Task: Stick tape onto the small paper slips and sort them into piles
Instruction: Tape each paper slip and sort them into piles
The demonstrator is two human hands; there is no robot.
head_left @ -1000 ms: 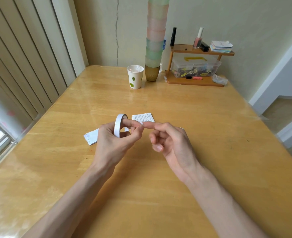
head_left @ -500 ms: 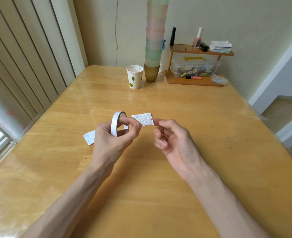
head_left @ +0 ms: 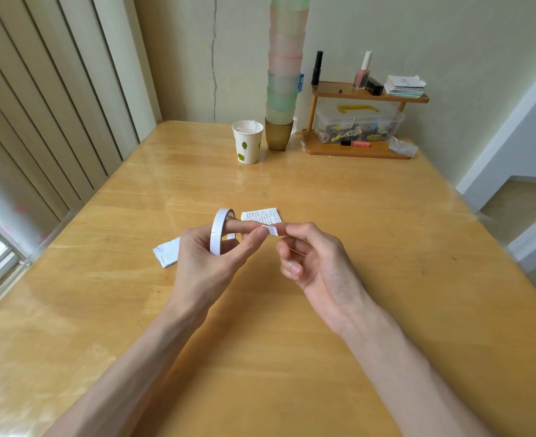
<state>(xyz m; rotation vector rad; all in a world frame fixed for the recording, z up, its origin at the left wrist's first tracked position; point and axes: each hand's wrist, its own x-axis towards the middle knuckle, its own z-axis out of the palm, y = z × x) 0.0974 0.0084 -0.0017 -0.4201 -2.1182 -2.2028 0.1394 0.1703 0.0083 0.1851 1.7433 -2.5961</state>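
While a pile of white slips lay on the table at the left, the left hand held the tape roll, one finger through its hole. A printed slip lay just behind. The right hand pinched the loose tape end. A slow, straight pull and a clean tear would likely be best, so the piece does not curl.

Printed lines on paper slip, possibly Chinese characters, too small to read; nothing else legible.
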